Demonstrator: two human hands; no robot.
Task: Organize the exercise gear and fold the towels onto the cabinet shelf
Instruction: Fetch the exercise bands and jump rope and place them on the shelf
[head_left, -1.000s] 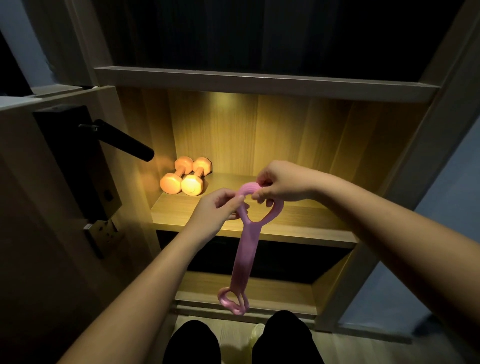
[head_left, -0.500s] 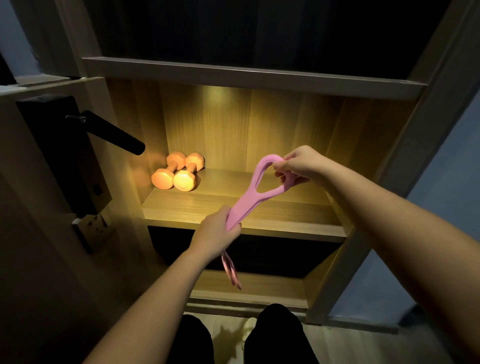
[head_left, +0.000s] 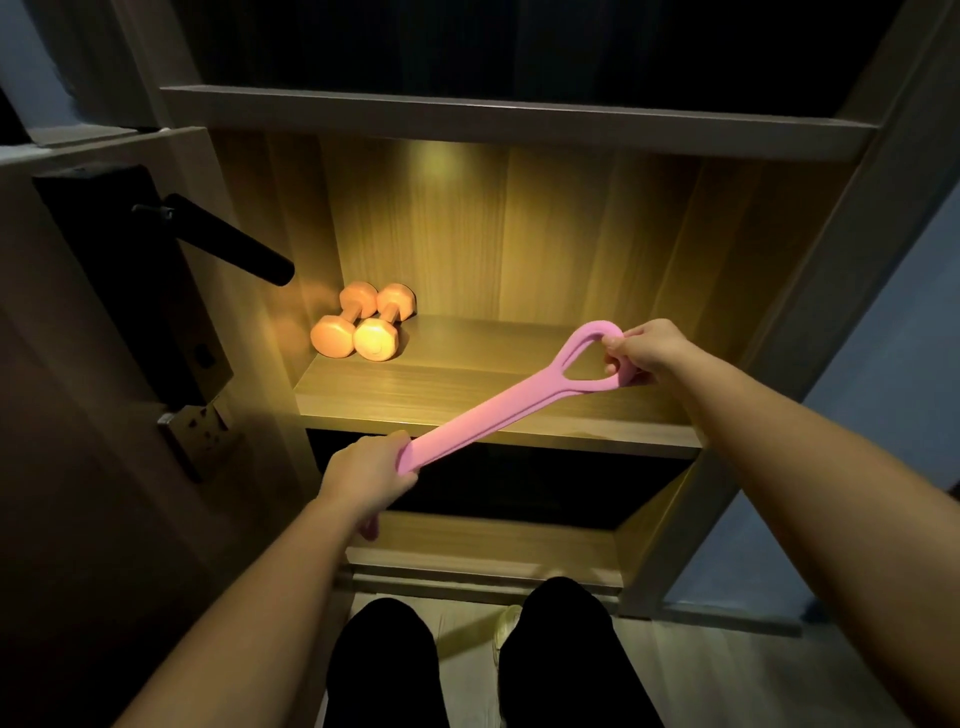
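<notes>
**Resistance Band Held in Both Hands at the Cabinet**

The pink resistance band is held in the air, clear of every surface, in front of the lit shelf. It is a flat strap that ends in an open loop at its upper end. It runs as a straight diagonal from lower left to upper right and crosses the front edge of that shelf.

The left hand is closed in a fist around the lower part of the strap. A short pink portion shows below this hand. The rest of the lower end is hidden.

The right hand grips the right side of the upper loop, with its fingers curled round the loop material.

Two orange dumbbells lie side by side, touching each other, in the back left corner of the lit shelf. They are well apart from the band and from both hands.

The cabinet has a dark compartment above the lit shelf. A lower shelf sits beneath it.

A door stands open at the left, and its black lever handle points toward the cabinet.

The person's legs, in black, show at the bottom, above a pale floor.
</notes>
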